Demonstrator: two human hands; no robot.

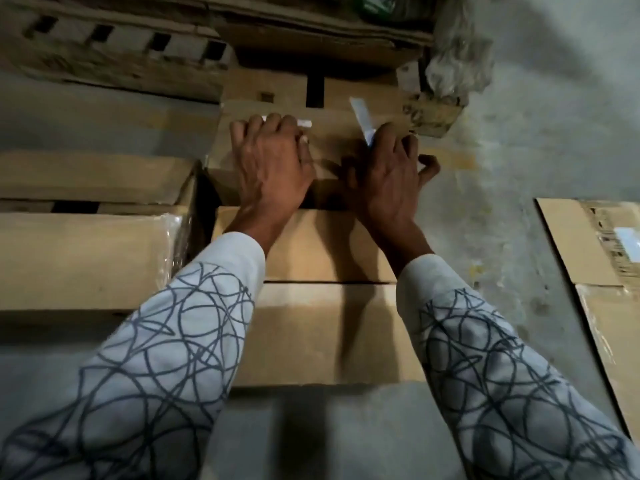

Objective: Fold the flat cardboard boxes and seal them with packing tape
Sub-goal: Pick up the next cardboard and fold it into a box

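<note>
Pressing far flap of box (pixel 311 244), left hand (pixel 273 164) lay spread flat; right hand (pixel 384 178) pinched tape (pixel 360 119). Firm, even smoothing advisable.

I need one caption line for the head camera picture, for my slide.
Both hands, left and right, press on a cardboard box on the floor.
</note>
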